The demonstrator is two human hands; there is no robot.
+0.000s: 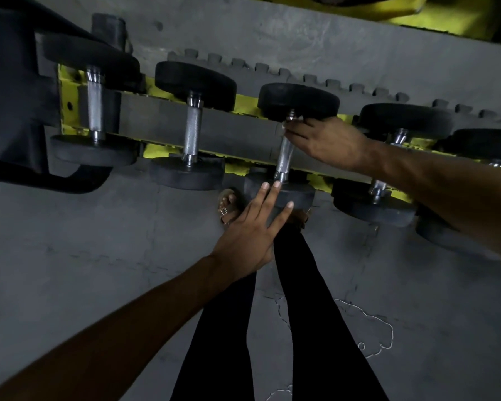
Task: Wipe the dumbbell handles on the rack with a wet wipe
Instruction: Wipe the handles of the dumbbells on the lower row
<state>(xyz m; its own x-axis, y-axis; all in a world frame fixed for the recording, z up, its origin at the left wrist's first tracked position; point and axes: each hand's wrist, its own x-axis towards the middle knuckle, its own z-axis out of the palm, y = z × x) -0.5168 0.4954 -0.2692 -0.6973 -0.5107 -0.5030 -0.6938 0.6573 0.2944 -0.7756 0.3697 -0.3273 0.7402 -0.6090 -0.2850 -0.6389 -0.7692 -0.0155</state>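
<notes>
Several black-headed dumbbells with knurled steel handles lie across a grey and yellow rack (156, 120). My right hand (327, 143) curls round the far end of the third dumbbell's handle (284, 157), just under its far head (298, 101). A small pale bit shows at the fingertips; I cannot tell whether it is the wet wipe. My left hand (252, 230) rests with straight fingers on that dumbbell's near head (301, 195).
Two dumbbells (94, 102) (192, 128) lie to the left, another (388, 157) to the right under my right forearm. Below are my legs in black and a sandalled foot (229, 206) on grey floor mats. A dark machine frame (12, 82) stands at far left.
</notes>
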